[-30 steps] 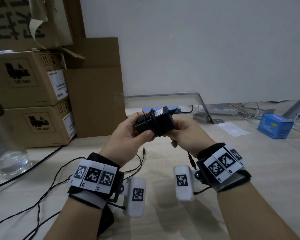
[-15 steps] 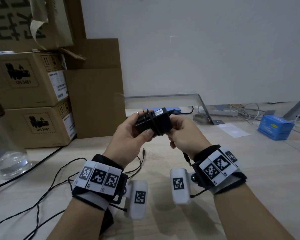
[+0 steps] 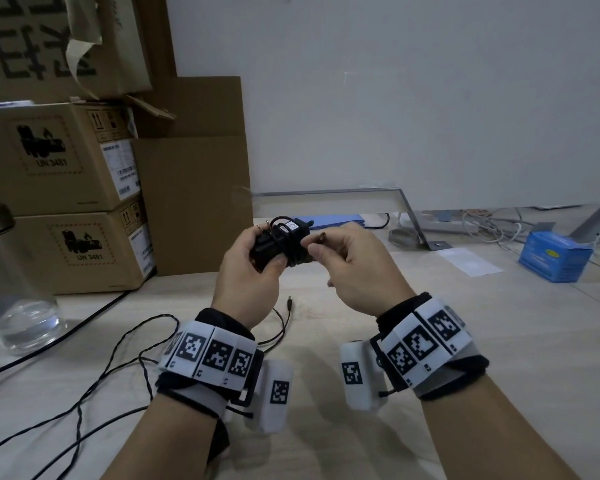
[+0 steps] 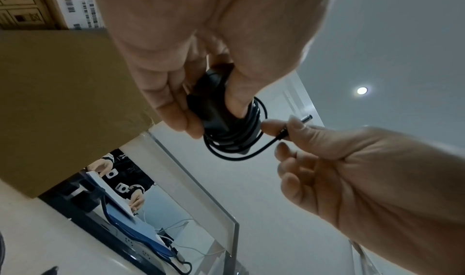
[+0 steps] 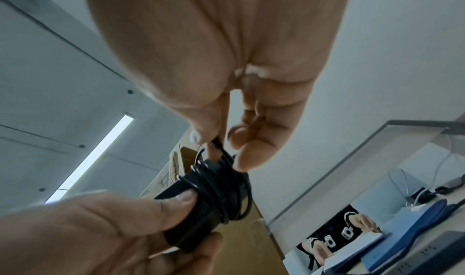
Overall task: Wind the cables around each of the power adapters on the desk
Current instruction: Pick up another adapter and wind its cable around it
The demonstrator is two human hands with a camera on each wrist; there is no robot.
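A black power adapter (image 3: 274,244) (image 4: 211,108) (image 5: 198,205) is held above the desk, its thin black cable (image 4: 236,156) (image 5: 226,191) wound around it in several loops. My left hand (image 3: 250,268) grips the adapter body, thumb (image 5: 176,201) pressed on its side. My right hand (image 3: 347,261) pinches the cable's barrel plug (image 4: 299,121) (image 3: 321,237) between thumb and forefinger, right beside the coil. A short free loop hangs under the adapter. A second loose black cable (image 3: 125,358) with its plug end (image 3: 289,301) lies on the desk below my left wrist.
Stacked cardboard boxes (image 3: 66,202) stand at the left, with a glass bottle (image 3: 11,289) in front of them. A metal-framed clear panel (image 3: 378,202) runs along the back. A blue box (image 3: 555,254) and tangled white cables (image 3: 492,226) sit at the right.
The dangling cable end has been drawn up; my right hand rose and now pinches the plug beside the coil. The last slack is wound on the adapter.
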